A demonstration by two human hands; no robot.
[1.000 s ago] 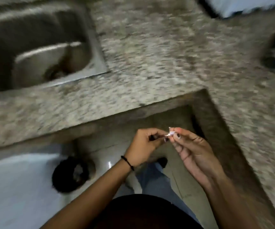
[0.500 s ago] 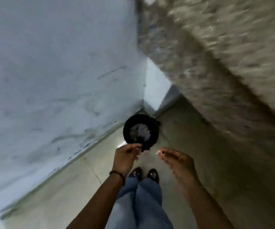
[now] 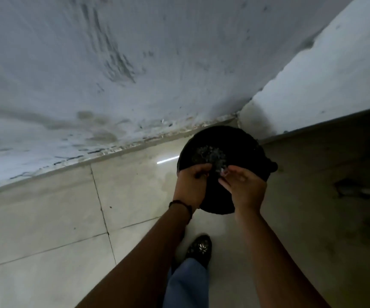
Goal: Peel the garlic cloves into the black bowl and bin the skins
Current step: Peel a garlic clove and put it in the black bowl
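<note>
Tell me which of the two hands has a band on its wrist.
The left hand, on the picture's left over the black bin: a thin dark band circles its wrist. The right hand has a bare wrist.

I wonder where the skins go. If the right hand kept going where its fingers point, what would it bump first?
Probably the pale scraps in the black bin below the right hand, though depth is unclear.

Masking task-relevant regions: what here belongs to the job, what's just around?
Job: black bin, scraps inside it, left hand, right hand.
Just around: shoe, wristband, wall, floor tiles.
</note>
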